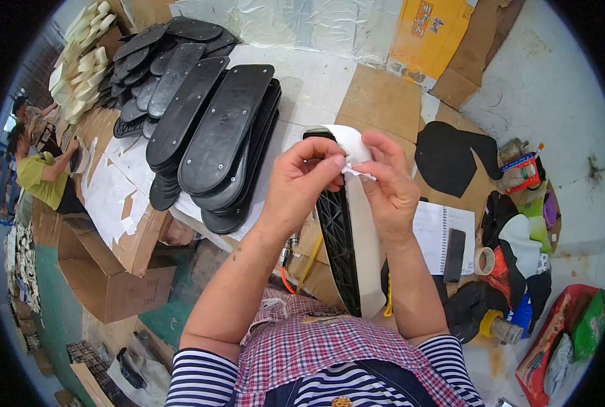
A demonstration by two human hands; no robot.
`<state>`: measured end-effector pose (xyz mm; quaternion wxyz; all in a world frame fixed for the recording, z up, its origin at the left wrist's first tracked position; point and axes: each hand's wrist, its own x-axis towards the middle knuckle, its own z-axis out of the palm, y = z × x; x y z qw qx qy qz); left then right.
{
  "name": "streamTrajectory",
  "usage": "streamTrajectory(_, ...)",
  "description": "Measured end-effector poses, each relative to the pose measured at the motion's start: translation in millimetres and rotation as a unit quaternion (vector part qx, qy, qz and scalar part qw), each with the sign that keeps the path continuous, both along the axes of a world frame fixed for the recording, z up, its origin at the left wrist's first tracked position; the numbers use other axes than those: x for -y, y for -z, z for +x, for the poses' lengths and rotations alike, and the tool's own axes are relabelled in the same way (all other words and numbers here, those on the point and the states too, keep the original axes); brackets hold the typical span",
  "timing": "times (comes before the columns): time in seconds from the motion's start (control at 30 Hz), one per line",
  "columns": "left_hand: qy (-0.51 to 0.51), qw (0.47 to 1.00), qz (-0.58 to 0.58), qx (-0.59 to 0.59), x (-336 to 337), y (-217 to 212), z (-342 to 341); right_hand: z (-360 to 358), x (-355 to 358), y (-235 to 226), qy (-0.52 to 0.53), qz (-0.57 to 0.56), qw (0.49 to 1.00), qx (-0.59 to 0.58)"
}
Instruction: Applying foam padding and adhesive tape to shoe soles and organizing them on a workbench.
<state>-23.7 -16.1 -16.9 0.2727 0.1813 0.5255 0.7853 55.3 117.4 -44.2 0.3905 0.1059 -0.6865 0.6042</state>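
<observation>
The white liner (361,230) is pinched at the black sole (335,251) tip by left hand (301,182) and right hand (389,186), its lower length judged not yet pressed down.

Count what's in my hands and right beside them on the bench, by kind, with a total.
Black ribbed sole, held by left hand and right hand: 1
White liner strip on that sole: 1
Spiral notebook: 1
Tape roll: 1
Black cut-out sheet: 1
Total: 5
</observation>
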Motion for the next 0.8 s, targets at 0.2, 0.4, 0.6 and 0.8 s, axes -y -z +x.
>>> streamTrajectory(0.2, 0.044, 0.994, -0.016, -0.102, 7, 3, -5, -2, 4, -2, 0.018, 0.036, 0.999, 0.004)
streamTrajectory(0.4, 0.042, 0.983, -0.036, -0.175, 9, 0, -4, -2, 5, -5, 0.046, 0.057, 0.997, 0.011)
streamTrajectory(0.6, 0.014, 0.984, -0.04, -0.174, 13, 3, -2, -4, 8, -2, 0.059, 0.059, 0.996, 0.014)
streamTrajectory(0.8, -0.018, 0.988, -0.021, -0.15, 15, 6, 3, -4, 12, -2, 0.047, 0.043, 0.998, 0.02)
